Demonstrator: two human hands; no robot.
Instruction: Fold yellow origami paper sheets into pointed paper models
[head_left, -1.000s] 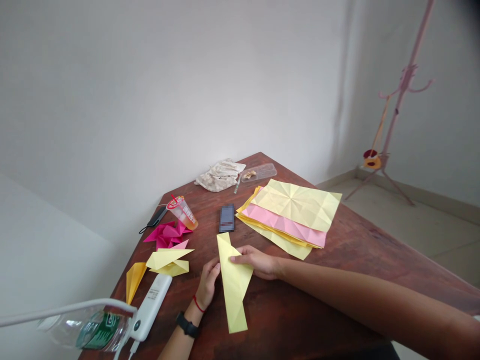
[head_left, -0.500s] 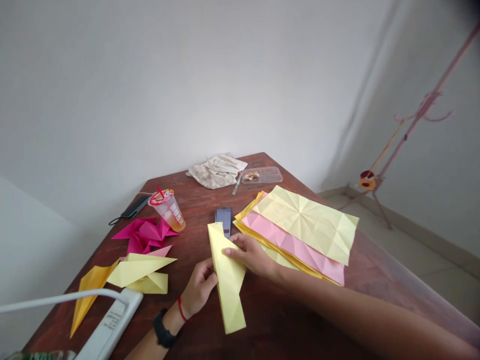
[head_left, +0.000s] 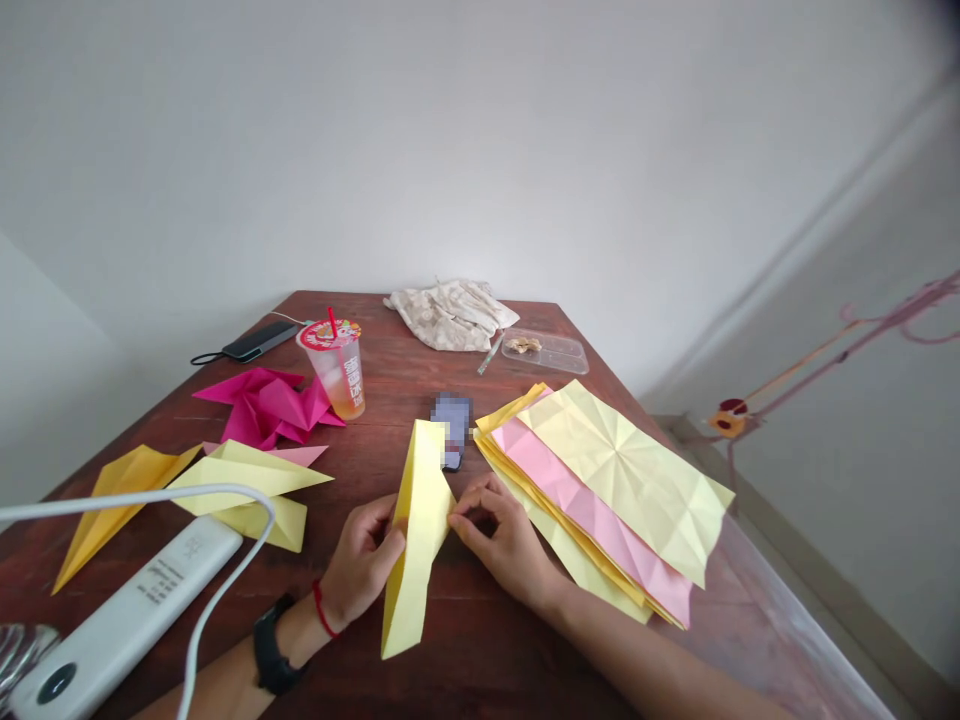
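A folded yellow sheet of paper (head_left: 417, 540) is held up between both hands over the dark wooden table (head_left: 330, 690). My left hand (head_left: 366, 555) is closed on its left edge, thumb in front and fingers behind. Thumb and forefinger of my right hand (head_left: 501, 535) pinch the corner that juts out at its right side. Just beyond the paper lies a phone (head_left: 453, 420), partly covered by the paper's top end. Right of my right hand rests a stack of creased sheets, with a pale yellow sheet (head_left: 622, 450) over a pink sheet (head_left: 585, 510).
Left are folded magenta paper (head_left: 274, 405), yellow pieces (head_left: 240, 470) and an orange piece (head_left: 124, 490). A drink cup (head_left: 346, 375) stands by a power bank (head_left: 261, 341). Nearer lie a power strip (head_left: 142, 610) and its white cable (head_left: 225, 590). A cloth (head_left: 450, 315) and plastic tray (head_left: 562, 352) lie at the back.
The folded paper has turned and tilted, so its long side shows more. My right hand has slid from its face to its right corner. The view has shifted.
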